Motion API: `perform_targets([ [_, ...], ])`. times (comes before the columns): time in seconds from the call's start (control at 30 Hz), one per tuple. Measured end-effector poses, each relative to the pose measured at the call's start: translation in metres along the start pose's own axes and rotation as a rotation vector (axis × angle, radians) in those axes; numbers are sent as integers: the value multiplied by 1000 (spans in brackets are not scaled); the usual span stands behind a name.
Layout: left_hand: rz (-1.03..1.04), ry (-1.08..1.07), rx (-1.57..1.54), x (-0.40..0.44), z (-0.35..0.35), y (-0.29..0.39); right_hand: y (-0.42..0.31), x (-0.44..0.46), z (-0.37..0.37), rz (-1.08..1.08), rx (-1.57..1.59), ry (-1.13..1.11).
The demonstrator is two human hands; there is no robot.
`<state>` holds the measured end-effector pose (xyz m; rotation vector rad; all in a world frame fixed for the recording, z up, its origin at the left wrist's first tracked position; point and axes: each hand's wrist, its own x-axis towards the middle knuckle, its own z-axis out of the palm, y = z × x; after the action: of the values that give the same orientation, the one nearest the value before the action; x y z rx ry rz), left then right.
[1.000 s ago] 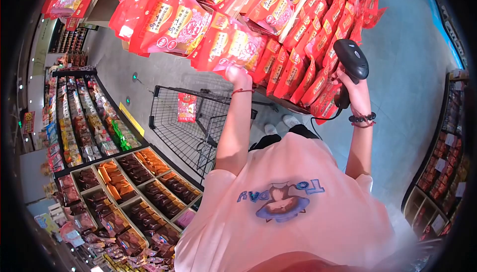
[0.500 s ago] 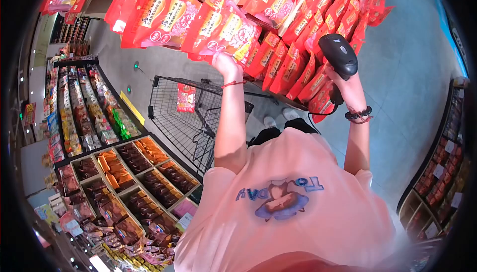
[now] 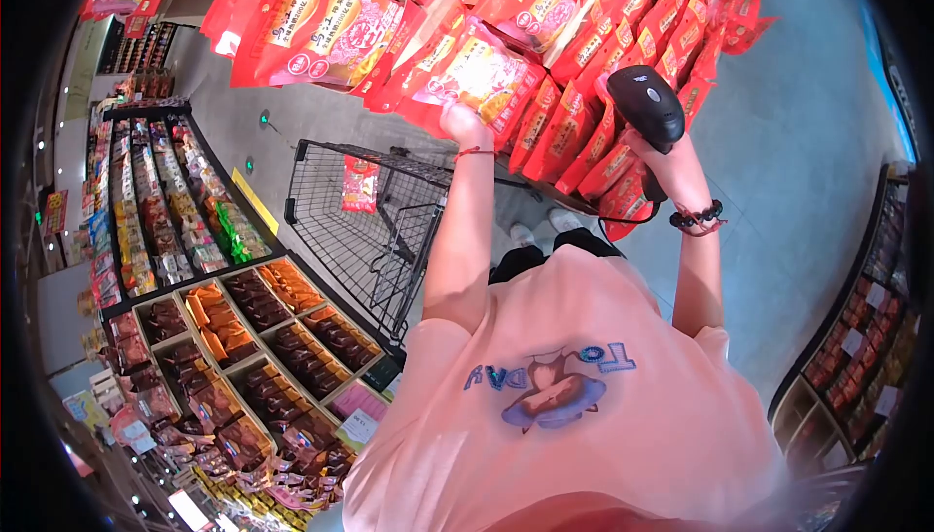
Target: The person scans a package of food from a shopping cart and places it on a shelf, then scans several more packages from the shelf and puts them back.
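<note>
My left hand [image 3: 467, 125] is closed on the lower edge of a red food packet [image 3: 486, 70], which leans at the front of a stacked display. A bright glare lies on the packet's face. In my right hand [image 3: 673, 170] is a black handheld barcode scanner [image 3: 645, 104], its head raised over the right part of the display and its cable hanging below. Upright red packets [image 3: 574, 138] stand in rows between my hands. More large red packets [image 3: 336, 26] lie to the left of the held one.
A black wire shopping cart [image 3: 341, 230] with one red packet [image 3: 360, 185] inside stands left of my body. Beyond it are a divided bin of wrapped snacks [image 3: 258, 337] and shelves of colourful bags [image 3: 161, 201]. Another stocked shelf [image 3: 856, 337] lines the right edge.
My left hand has moved right with the red packet, which now carries a bright glare. The scanner in my right hand has shifted slightly left.
</note>
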<state>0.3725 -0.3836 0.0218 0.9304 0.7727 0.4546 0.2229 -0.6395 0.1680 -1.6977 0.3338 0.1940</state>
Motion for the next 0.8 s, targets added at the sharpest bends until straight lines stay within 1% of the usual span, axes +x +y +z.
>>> perform_targets([
  [0.13,7,12,-39,2,1,0,7,0,-5,29,37,-1],
  [0.2,-10,29,-94,4,6,5,6,-2,-4,-89,77,46],
  [0.23,37,-35,-129,-15,14,22,7,-4,-3,-143,97,68],
  [0.33,190,-90,85,-9,6,23,11,-3,-2,-146,125,68],
  [0.37,208,-95,10,4,4,14,10,-3,-2,-101,98,45],
  [0.43,174,-40,-58,-4,17,22,6,-3,-4,-22,41,15],
  [0.47,150,-14,-90,-9,22,24,5,-4,-4,-45,18,14],
  [0.5,170,-21,-94,-13,21,26,5,-3,-3,-69,-6,14],
  [0.57,235,-92,-97,-12,20,34,10,1,-2,-108,-38,5],
  [0.6,268,-125,-95,-16,19,40,9,1,-3,-100,-19,-2],
  [0.63,270,-110,45,-28,22,51,7,0,-3,-92,1,-9],
  [0.73,378,-157,89,0,11,32,7,-2,-3,-50,-22,-25],
  [0.77,378,-117,152,9,5,21,7,-1,-2,-37,-40,-25],
  [0.8,343,-91,106,5,4,16,6,-1,-1,-31,-44,-35],
])
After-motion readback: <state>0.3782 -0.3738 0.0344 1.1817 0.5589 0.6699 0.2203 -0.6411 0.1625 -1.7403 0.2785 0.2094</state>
